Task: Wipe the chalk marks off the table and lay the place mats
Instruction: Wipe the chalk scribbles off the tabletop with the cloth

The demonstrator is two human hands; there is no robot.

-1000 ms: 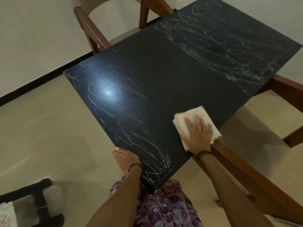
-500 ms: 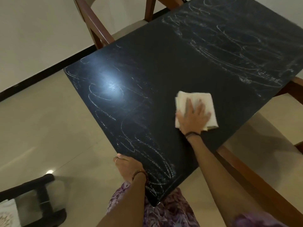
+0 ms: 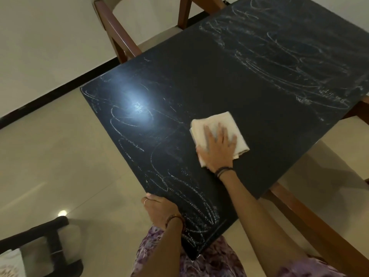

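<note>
Spread, straight fingers of the right hand (image 3: 217, 148) press flat on a folded white cloth (image 3: 216, 134) mid-table, covering its middle. The left hand (image 3: 159, 209) rests at the near edge of the black table (image 3: 229, 80), its fingers seemingly curled under, out of sight. Chalk marks (image 3: 279, 56) cross the far end, which is cut off by the frame.

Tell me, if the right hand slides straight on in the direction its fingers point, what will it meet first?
The right hand presses flat on the white cloth, fingers pointing up the table. It would probably cross bare dark surface first, then the chalk scribbles at the far end. No object shows in that line.
</note>
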